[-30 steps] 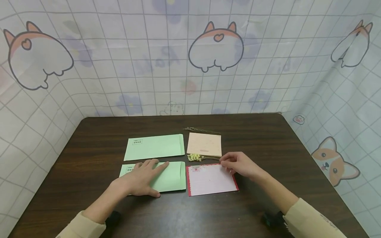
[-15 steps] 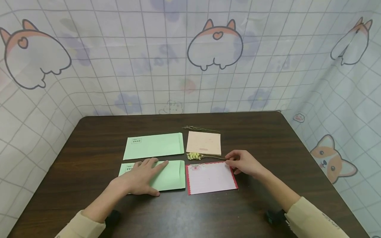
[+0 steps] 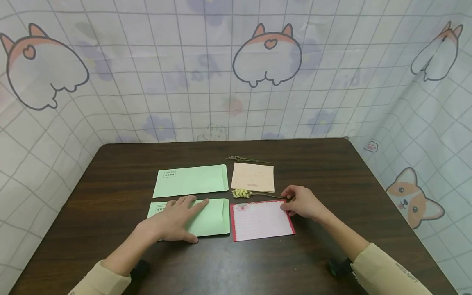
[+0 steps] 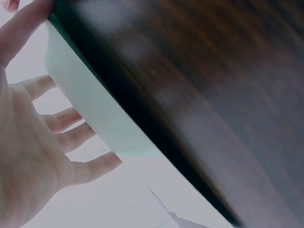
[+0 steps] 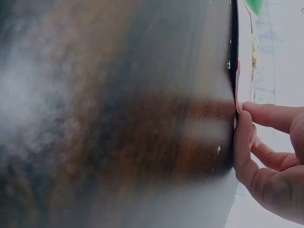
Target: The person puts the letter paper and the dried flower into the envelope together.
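Observation:
Spread fingers of my left hand (image 3: 172, 221) rest on the nearer light green envelope (image 3: 212, 223), covering its middle. In the left wrist view this hand (image 4: 31, 152) lies palm toward the camera, along the envelope's edge (image 4: 90, 104). My right hand (image 3: 304, 203) pinches the upper right corner of a red-bordered sheet of letter paper (image 3: 262, 221) with flowers printed on it. In the right wrist view, thumb and index finger meet at the paper's edge (image 5: 244, 61). A yellow dried flower (image 3: 241, 193) lies just above the sheet, its stem reaching toward the right fingertips.
Behind the nearer envelope lies a second green envelope (image 3: 191, 181). To its right are a beige card (image 3: 253, 178) and, farther back, a thin dried sprig (image 3: 245, 159). The dark wooden table (image 3: 313, 164) borders a hanging cloth (image 3: 332, 102) with corgi prints.
The right hand has shifted right, from near the flower stem to the letter paper's corner, its thumb now on the paper. The left hand stays on the envelope.

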Demonstrator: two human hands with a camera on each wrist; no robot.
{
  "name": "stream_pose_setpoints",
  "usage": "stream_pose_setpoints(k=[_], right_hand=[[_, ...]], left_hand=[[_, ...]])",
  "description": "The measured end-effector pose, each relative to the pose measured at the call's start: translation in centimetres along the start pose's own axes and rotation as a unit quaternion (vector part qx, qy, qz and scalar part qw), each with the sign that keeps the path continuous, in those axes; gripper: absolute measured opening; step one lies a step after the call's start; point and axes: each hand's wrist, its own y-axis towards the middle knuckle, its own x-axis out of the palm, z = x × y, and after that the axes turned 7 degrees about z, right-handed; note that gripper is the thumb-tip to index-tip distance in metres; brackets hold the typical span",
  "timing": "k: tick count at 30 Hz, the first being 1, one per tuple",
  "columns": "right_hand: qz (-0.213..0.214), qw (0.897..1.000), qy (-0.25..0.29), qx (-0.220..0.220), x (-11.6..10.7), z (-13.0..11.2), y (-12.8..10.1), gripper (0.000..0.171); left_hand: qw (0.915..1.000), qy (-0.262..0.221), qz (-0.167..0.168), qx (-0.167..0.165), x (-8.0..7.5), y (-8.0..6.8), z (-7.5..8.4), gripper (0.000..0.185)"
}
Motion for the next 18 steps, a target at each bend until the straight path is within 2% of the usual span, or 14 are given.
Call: stream_pose_setpoints(k=[6, 14, 18], right_hand=[[0.004, 0.999, -0.034, -0.015, 0.13, -0.04, 0.04, 0.025], [0.003, 0.997, -0.049, -0.056, 0.2, 0.03, 0.12, 0.019], [0.0, 0.996, -0.058, -0.063, 0.18, -0.07, 0.09, 0.015]], left_hand=[[1.0, -0.005, 0.001, 0.0, 0.02, -0.03, 0.05, 0.102], [1.0, -0.003, 0.001, 0.0, 0.03, 0.01, 0.06, 0.102], [1.0, -0.004, 0.001, 0.0, 0.02, 0.0, 0.06, 0.102]])
